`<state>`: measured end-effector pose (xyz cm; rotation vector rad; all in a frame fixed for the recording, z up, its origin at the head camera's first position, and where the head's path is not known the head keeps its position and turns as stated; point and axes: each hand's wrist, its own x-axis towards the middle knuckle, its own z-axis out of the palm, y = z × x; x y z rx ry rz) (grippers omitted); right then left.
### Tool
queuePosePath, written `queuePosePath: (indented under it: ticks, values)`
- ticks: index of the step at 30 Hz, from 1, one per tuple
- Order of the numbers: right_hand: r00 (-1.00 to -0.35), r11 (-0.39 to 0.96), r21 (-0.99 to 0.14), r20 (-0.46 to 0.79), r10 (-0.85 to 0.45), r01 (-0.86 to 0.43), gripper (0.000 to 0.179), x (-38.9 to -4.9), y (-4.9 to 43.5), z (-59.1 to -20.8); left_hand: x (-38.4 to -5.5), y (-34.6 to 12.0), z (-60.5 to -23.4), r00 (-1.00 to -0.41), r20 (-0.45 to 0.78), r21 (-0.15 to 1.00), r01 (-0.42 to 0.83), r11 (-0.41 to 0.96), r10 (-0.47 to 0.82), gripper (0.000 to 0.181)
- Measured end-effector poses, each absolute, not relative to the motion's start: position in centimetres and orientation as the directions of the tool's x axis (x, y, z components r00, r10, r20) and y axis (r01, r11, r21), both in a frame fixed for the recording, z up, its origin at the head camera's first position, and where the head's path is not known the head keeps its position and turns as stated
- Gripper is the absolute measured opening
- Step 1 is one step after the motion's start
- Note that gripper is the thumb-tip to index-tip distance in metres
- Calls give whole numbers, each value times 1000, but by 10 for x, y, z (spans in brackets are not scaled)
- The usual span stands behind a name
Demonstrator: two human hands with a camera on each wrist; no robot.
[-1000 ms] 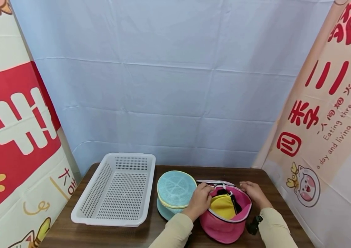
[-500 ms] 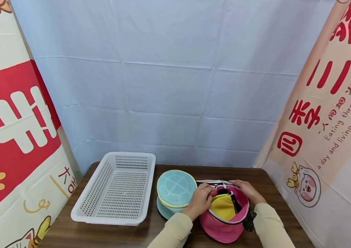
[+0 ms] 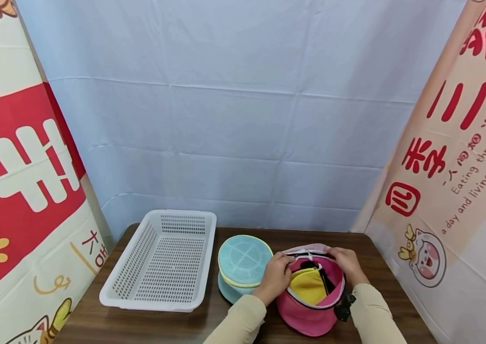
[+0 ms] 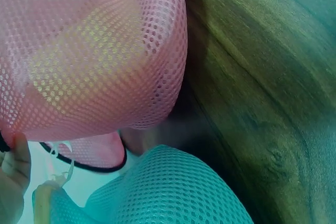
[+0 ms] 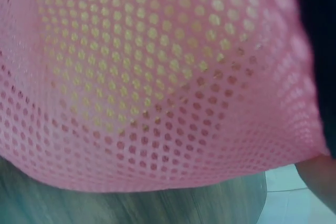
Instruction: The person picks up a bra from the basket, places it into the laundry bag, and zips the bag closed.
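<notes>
Hands (image 3: pixel 275 277) (image 3: pixel 348 265) hold a pink mesh bag (image 3: pixel 305 316) containing perhaps a yellow pouch (image 3: pixel 307 286)

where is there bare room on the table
The brown wooden table shows bare wood in front of the white plastic basket and in a narrower strip behind the round blue mesh bag. Crowded: between that bag and the round pink mesh bag, where the left hand is.

- A round pink mesh bag (image 3: pixel 305 320) stands upright on the dark wooden bench (image 3: pixel 148 329), its mouth open upward, rimmed in black and white, the paler lid (image 3: pixel 318 248) at the far edge.
- Inside it sits a yellow piece (image 3: pixel 307 286) with a dark edge, glowing through the mesh.
</notes>
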<state>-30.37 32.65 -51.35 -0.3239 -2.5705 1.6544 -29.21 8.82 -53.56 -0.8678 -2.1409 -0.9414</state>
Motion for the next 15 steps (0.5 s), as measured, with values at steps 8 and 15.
queuePosePath:
  ticks: [8, 15]
  values:
    - [-953, 169, -977, -77, 292, 130, 46, -305, 327, -511, -291, 84, -534, -682, 692, 534, 704, 469, 237, 23]
    - [-934, -51, -983, -185, 304, 178, 34, -305, 326, -505, -292, 82, -532, -735, 640, 600, 659, 454, 222, 22]
